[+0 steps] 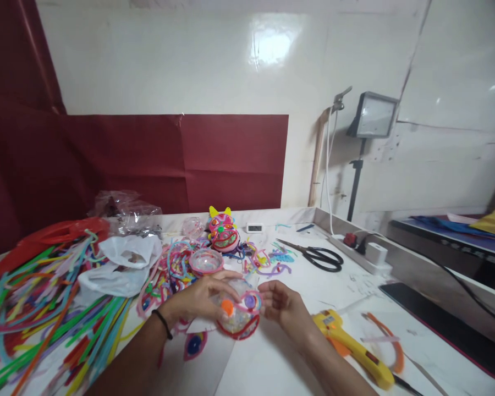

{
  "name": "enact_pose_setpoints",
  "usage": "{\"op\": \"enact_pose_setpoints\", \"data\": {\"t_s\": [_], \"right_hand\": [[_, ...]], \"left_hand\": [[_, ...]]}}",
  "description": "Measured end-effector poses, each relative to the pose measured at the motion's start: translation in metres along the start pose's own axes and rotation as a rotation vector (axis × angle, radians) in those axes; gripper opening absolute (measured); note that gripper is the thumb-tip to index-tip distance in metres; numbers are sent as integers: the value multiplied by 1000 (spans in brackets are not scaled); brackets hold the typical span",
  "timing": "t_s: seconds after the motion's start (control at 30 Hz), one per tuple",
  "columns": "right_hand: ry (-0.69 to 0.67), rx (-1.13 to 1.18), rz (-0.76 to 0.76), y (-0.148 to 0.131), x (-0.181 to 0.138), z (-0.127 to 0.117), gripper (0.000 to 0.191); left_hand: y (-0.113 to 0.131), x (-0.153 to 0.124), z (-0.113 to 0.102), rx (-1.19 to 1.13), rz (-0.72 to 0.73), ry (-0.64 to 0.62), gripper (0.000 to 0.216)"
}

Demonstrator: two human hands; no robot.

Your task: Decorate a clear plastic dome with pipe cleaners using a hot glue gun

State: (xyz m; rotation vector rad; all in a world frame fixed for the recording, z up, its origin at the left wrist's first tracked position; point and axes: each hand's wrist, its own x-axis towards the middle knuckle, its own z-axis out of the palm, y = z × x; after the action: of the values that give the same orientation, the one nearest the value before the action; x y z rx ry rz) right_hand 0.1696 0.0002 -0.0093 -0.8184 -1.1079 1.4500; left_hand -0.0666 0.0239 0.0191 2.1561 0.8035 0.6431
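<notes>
A clear plastic ball point(239, 323) trimmed with pink and red fuzzy edging, one orange dot and one purple dot, sits between a person's two hands, low in the center over a white desk point(268, 360). The left hand point(198, 297) grasps the ball's left side, its fingers reaching over the upper edge. The fingers of the right hand point(286, 308) are bent at the right edge, beside the purple dot; whether they pinch it, I cannot tell. The left forearm slants up from the lower left, back of the hand upward, a black band point(162, 324) around the wrist. The right forearm slants in from the lower right, passing just beside a yellow glue gun point(355, 349).
</notes>
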Motion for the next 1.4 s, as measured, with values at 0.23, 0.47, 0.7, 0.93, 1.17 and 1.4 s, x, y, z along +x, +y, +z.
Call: {"op": "enact_pose_setpoints", "data": {"t_s": [0.23,0.47,0.7,0.93,1.17,1.4], "right_hand": [[-21,-19,-15,1,-1,0,25],[-37,-29,-33,4,1,-2,26],[-57,-32,-49,5,0,-1,27],[-61,-58,-66,6,-1,-2,25],[-53,-84,-78,4,-2,-2,23],[-70,-105,-81,6,-1,-3,24]], "left_hand": [[4,0,2,-62,-17,7,36],[3,1,1,-70,-46,7,37],[3,0,2,-99,-78,10,36],[5,2,4,-103,-87,30,32],[8,2,4,-138,-107,30,33],[1,1,3,-97,-66,31,36]]}}
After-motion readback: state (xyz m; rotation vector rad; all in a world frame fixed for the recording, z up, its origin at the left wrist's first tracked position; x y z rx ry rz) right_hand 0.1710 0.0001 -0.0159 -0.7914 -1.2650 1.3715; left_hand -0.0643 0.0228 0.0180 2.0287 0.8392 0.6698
